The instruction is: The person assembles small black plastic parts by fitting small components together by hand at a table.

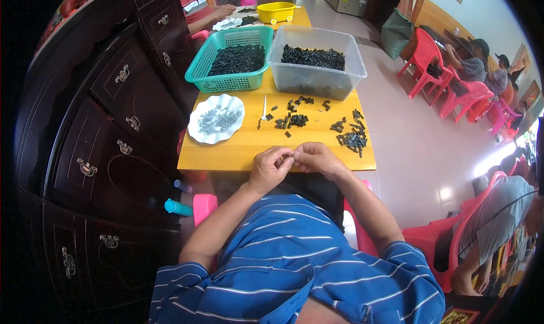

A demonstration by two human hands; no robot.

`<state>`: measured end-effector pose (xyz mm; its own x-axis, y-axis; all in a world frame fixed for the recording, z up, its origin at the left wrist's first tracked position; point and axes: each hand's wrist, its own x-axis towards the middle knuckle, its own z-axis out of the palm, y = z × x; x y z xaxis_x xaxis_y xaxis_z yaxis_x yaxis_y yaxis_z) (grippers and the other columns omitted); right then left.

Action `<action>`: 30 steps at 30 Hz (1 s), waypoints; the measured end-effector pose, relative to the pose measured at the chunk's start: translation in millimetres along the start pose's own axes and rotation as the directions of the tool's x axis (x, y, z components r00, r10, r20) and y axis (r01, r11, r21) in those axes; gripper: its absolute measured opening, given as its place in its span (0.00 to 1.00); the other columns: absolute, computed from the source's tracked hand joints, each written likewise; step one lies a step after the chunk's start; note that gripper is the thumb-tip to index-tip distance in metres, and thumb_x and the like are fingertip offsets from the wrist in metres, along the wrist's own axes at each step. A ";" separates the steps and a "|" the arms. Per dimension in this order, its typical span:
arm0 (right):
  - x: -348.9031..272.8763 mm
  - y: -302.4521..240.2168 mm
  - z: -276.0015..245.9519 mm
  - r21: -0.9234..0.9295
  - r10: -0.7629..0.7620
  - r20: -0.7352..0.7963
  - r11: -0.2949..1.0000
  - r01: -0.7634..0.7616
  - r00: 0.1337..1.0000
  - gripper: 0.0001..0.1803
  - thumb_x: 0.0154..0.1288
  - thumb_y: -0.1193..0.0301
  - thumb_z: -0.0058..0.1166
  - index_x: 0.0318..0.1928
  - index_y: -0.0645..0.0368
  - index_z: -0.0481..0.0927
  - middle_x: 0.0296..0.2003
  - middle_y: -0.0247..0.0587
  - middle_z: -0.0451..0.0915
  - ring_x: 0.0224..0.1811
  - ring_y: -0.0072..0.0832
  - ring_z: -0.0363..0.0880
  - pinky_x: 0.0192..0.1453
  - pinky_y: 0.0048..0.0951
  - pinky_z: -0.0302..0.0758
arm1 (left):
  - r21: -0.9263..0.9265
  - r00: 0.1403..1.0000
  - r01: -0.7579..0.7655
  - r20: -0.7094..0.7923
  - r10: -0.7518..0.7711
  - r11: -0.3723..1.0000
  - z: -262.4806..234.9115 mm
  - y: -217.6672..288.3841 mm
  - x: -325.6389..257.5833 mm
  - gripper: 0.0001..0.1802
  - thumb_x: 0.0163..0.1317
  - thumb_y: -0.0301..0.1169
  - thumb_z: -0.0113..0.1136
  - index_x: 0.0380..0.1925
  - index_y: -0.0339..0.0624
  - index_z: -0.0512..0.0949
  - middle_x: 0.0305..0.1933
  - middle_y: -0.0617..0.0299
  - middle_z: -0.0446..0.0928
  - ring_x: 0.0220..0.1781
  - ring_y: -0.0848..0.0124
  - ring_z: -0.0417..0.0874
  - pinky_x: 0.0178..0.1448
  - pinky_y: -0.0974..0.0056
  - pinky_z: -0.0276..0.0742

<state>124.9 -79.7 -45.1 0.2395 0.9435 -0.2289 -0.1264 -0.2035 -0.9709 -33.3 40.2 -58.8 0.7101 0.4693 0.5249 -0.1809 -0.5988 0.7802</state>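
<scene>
Over the near edge of the yellow table (226, 154), my left hand (271, 166) and my right hand (317, 158) meet with fingertips pinched together. Whatever lies between them is too small and too covered to make out. Just beyond are loose small black plastic parts (294, 120), and a further pile of black parts (354, 138) lies to the right. A white wavy-rimmed plate (198, 128) at the left holds many small, thin, silvery pieces. Beside it a slim white tool (264, 107) lies with its dark tip toward me.
Behind the plate stands a teal basket (226, 85) of black parts, next to a clear plastic bin (317, 83) of similar parts. A dark wooden cabinet (113, 148) borders the left. Another person (198, 12) works at the far table; others sit on pink chairs (425, 63) at right.
</scene>
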 end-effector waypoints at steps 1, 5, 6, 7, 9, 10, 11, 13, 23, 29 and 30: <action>-0.2 0.2 0.2 0.005 -0.005 0.002 1.000 0.005 1.000 0.10 0.74 0.64 0.57 0.42 0.57 0.82 0.33 0.27 0.80 0.32 0.15 0.75 0.38 0.16 0.75 | 0.002 1.000 -0.009 -0.011 0.009 1.000 0.5 -0.8 -0.4 0.07 0.57 0.20 0.66 0.36 0.39 0.81 0.29 0.60 0.81 0.21 0.74 0.77 0.27 0.69 0.72; -0.3 1.3 -0.4 -0.017 -0.017 0.005 1.000 0.017 1.000 0.11 0.74 0.63 0.56 0.43 0.58 0.82 0.33 0.28 0.80 0.33 0.15 0.76 0.38 0.17 0.75 | 0.025 1.000 -0.016 -0.019 0.017 1.000 -0.1 0.6 0.0 0.06 0.57 0.21 0.66 0.35 0.39 0.81 0.28 0.59 0.81 0.22 0.74 0.78 0.27 0.68 0.73; -0.3 1.5 -0.5 -0.017 -0.018 0.004 1.000 0.018 1.000 0.11 0.74 0.63 0.56 0.43 0.58 0.82 0.33 0.28 0.80 0.33 0.15 0.76 0.38 0.17 0.75 | 0.025 1.000 -0.017 -0.019 0.018 1.000 -0.3 0.6 0.1 0.06 0.57 0.21 0.66 0.35 0.39 0.81 0.28 0.59 0.81 0.22 0.74 0.78 0.27 0.68 0.73; -0.3 1.7 -0.6 -0.035 -0.034 0.006 0.999 0.034 0.999 0.12 0.75 0.63 0.55 0.42 0.59 0.81 0.33 0.28 0.80 0.33 0.15 0.76 0.38 0.17 0.75 | 0.026 1.000 -0.022 -0.016 0.022 0.999 -0.4 0.4 0.1 0.06 0.58 0.21 0.66 0.35 0.38 0.81 0.27 0.59 0.81 0.22 0.74 0.78 0.27 0.68 0.73; -0.4 3.0 -0.1 -0.054 -0.050 0.009 0.997 0.050 0.999 0.12 0.75 0.63 0.55 0.42 0.59 0.81 0.33 0.28 0.79 0.33 0.15 0.75 0.38 0.18 0.75 | 0.027 1.000 -0.026 -0.015 0.026 0.999 -0.8 -0.2 0.1 0.05 0.58 0.22 0.66 0.35 0.38 0.81 0.27 0.59 0.81 0.22 0.73 0.78 0.28 0.68 0.73; -0.5 4.5 0.5 -0.060 -0.081 0.010 0.995 0.081 0.997 0.12 0.76 0.63 0.54 0.42 0.59 0.81 0.33 0.28 0.79 0.33 0.15 0.75 0.38 0.18 0.75 | 0.019 1.000 -0.016 -0.012 0.016 1.000 -1.1 -0.9 0.2 0.05 0.58 0.22 0.66 0.34 0.37 0.81 0.27 0.59 0.81 0.22 0.73 0.78 0.28 0.68 0.73; -1.1 4.9 1.5 -0.065 -0.112 0.012 0.992 0.112 0.994 0.12 0.76 0.64 0.54 0.41 0.60 0.80 0.33 0.28 0.78 0.32 0.16 0.75 0.38 0.18 0.75 | 0.011 1.000 -0.005 -0.010 0.005 1.000 -1.4 -1.3 0.4 0.05 0.59 0.23 0.66 0.34 0.37 0.80 0.27 0.58 0.81 0.22 0.72 0.79 0.28 0.67 0.74; -1.7 5.6 4.6 -0.090 -0.151 -0.004 0.985 0.150 0.989 0.12 0.76 0.64 0.54 0.41 0.61 0.80 0.32 0.28 0.78 0.32 0.16 0.74 0.37 0.19 0.74 | 0.003 1.000 0.023 0.000 -0.023 1.000 -2.9 -1.6 0.6 0.04 0.60 0.23 0.66 0.34 0.36 0.80 0.27 0.58 0.81 0.22 0.72 0.79 0.28 0.67 0.74; -7.0 -8.0 17.6 -0.688 -0.608 -0.020 0.584 0.430 0.794 0.06 0.66 0.72 0.59 0.38 0.63 0.80 0.31 0.53 0.81 0.33 0.46 0.82 0.39 0.39 0.77 | -0.115 0.979 0.196 0.087 -0.186 0.974 -6.8 -11.9 5.0 0.07 0.65 0.30 0.62 0.33 0.35 0.79 0.24 0.60 0.79 0.25 0.77 0.77 0.31 0.68 0.73; -8.4 -10.0 17.2 -0.699 -0.587 -0.020 0.586 0.408 0.809 0.06 0.66 0.72 0.59 0.38 0.63 0.80 0.32 0.53 0.82 0.35 0.49 0.82 0.40 0.40 0.77 | -0.216 0.938 0.332 0.180 -0.297 0.918 -11.0 -19.4 7.7 0.08 0.67 0.30 0.60 0.33 0.36 0.79 0.24 0.64 0.79 0.25 0.79 0.76 0.32 0.69 0.73; -8.0 -9.8 16.9 -0.699 -0.587 -0.019 0.587 0.409 0.809 0.06 0.66 0.72 0.59 0.38 0.63 0.80 0.32 0.53 0.82 0.35 0.49 0.82 0.40 0.40 0.77 | -0.216 0.938 0.333 0.180 -0.298 0.918 -10.7 -19.5 7.7 0.08 0.67 0.30 0.60 0.33 0.36 0.79 0.24 0.64 0.79 0.25 0.79 0.76 0.32 0.69 0.73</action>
<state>108.0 -80.8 -32.5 0.2867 0.8780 0.3832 0.6969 0.0833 -0.7123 -31.6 62.4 -66.4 0.8421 0.5015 0.1986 -0.0769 -0.2529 0.9644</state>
